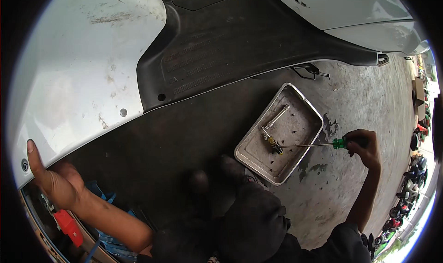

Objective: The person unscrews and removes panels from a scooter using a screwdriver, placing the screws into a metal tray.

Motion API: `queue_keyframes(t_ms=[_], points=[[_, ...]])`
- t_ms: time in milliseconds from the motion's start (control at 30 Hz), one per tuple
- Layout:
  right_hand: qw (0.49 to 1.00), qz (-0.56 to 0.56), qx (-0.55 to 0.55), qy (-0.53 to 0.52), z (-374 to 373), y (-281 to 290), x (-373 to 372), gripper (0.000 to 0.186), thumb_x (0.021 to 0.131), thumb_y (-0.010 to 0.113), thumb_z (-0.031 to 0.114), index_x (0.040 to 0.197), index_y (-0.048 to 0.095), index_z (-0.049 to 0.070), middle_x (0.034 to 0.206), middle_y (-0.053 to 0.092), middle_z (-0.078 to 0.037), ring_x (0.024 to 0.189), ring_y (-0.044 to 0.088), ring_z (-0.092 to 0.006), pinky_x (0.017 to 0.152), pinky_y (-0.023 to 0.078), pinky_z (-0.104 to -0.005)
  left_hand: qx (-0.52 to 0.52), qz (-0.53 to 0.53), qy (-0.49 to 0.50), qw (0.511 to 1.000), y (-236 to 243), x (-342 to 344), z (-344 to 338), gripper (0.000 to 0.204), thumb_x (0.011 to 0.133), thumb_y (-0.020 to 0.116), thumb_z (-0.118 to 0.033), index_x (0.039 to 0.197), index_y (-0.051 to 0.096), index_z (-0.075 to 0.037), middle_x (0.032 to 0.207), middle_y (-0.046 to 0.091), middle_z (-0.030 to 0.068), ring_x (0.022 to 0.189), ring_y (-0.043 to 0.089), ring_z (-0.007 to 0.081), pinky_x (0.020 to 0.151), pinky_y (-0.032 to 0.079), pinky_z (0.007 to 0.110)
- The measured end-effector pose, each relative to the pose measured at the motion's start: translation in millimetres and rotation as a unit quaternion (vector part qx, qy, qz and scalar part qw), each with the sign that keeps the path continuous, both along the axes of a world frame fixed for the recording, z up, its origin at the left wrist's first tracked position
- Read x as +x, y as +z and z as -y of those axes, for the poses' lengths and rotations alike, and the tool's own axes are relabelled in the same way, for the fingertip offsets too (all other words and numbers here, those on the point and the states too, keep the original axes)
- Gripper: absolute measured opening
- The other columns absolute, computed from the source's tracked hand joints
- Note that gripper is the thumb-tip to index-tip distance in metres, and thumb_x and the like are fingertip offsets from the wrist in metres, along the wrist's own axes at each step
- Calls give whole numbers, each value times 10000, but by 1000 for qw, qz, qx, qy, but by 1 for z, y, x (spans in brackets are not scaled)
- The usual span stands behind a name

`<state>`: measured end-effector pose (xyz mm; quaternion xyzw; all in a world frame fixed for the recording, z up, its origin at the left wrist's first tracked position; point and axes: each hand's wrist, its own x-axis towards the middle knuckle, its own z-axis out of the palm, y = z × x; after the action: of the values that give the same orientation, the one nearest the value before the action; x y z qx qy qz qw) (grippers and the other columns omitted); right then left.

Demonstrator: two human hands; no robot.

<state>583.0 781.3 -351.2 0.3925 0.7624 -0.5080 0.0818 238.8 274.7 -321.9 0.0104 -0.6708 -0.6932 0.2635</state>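
Right hand (362,147) clenched around the green handle of one screwdriver (323,145); shaft runs leftward from the fist, tip down inside the tray. Left hand (50,177) not grasping anything: palm and extended fingers pressed against the lower edge of the white body panel (78,73), thumb pointing up along it.

One metal tray (258,163) on the concrete floor (360,101), just left of the right hand. Tray contents: one long silver socket tool (277,116), lying diagonal, and one small yellow-and-black part (274,145) at the screwdriver tip. Exact contact between tip and part cannot be told.

Above the tray, one black footboard panel (221,46) with ribbed tread, joined to the white panel. Two small round holes near that seam, a third just left of the left hand. One black folding footpeg (310,70) up and left of the right hand.

Below the left hand: one red part (69,226), blue straps (104,198). A row of parked motorbikes (415,170) beyond the right hand, count unclear.
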Motion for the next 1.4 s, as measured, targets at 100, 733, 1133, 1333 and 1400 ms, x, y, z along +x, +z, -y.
queue_keyframes(t_ms=[100,733,1133,1333,1400], points=[[985,108,109,83,14,-21,-8,192,778,743,16,955,697,-43,854,716,-106,781,698,-159,714,561,-299,-33,-18,-31,999,6,2,2,529,863,712,-159,1325,492,-28,1313,545,133,1200,545,244,1054,434,408],[798,-595,-81,55,96,-28,-215,503,881,674,453,1028,494,7,1058,557,-176,651,538,-97,443,374,-184,-241,-164,9,956,70,-2,17,1170,711,803,-157,1529,-17,11,1493,233,209,1388,273,315,1144,246,451],[654,-710,-238,110,146,55,-316,487,861,726,365,1088,481,11,1107,495,-244,772,639,-188,401,510,-181,-391,-193,-60,898,224,-2,-1,1274,612,888,-276,1531,57,20,1455,346,235,1311,449,330,1090,383,430],[630,-735,-226,107,138,106,-343,491,860,727,371,1078,469,16,1070,512,-248,743,635,-194,393,506,-192,-409,-245,-53,878,293,-18,-35,1022,696,753,-199,1511,178,27,1368,440,270,1228,535,348,1038,441,449],[619,-742,-223,129,129,123,-354,488,868,714,365,1095,466,10,1096,484,-236,807,617,-181,405,505,-173,-414,-249,-68,873,313,-23,-45,990,713,744,-202,1503,198,37,1380,432,274,1241,524,349,1051,427,447]])
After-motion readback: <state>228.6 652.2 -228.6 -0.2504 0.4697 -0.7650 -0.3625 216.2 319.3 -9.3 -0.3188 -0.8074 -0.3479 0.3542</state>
